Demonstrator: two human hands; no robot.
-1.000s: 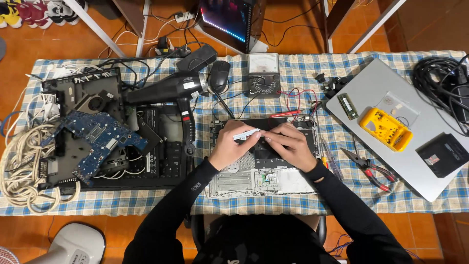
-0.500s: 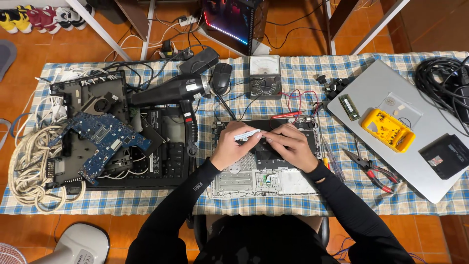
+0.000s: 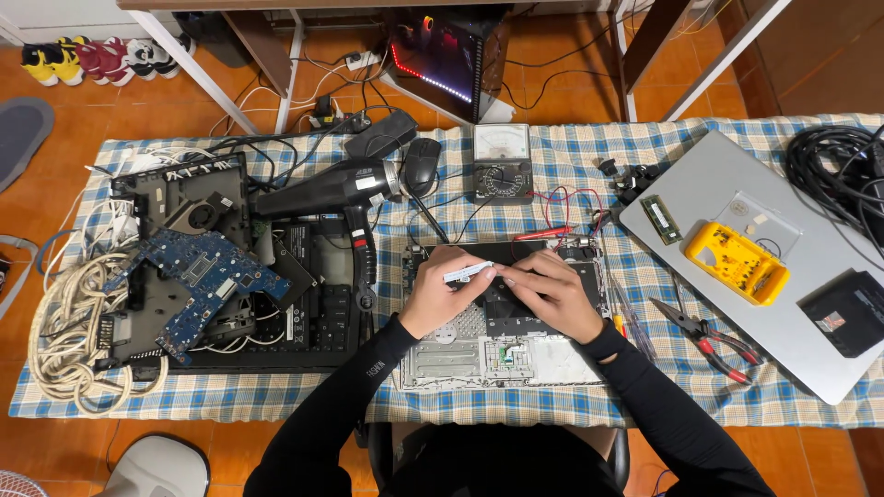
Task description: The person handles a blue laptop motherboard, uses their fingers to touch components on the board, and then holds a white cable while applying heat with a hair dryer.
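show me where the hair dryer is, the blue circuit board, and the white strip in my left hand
hair dryer (image 3: 322,195): head view, on its black barrel.
blue circuit board (image 3: 198,271): head view, board's middle.
white strip (image 3: 467,271): head view, middle of the strip.

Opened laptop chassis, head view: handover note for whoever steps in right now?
Left hand: holds a small white strip over the opened laptop chassis.
Right hand: fingertips pressed on the chassis's dark upper section, meeting the strip's end.
Around: hot air gun, blue circuit board on a second stripped chassis at left; analog meter above; pliers and closed silver laptop at right.
Done: chassis open, internals exposed.
Left: strip not yet set down; whether it is going in or coming out is unclear.
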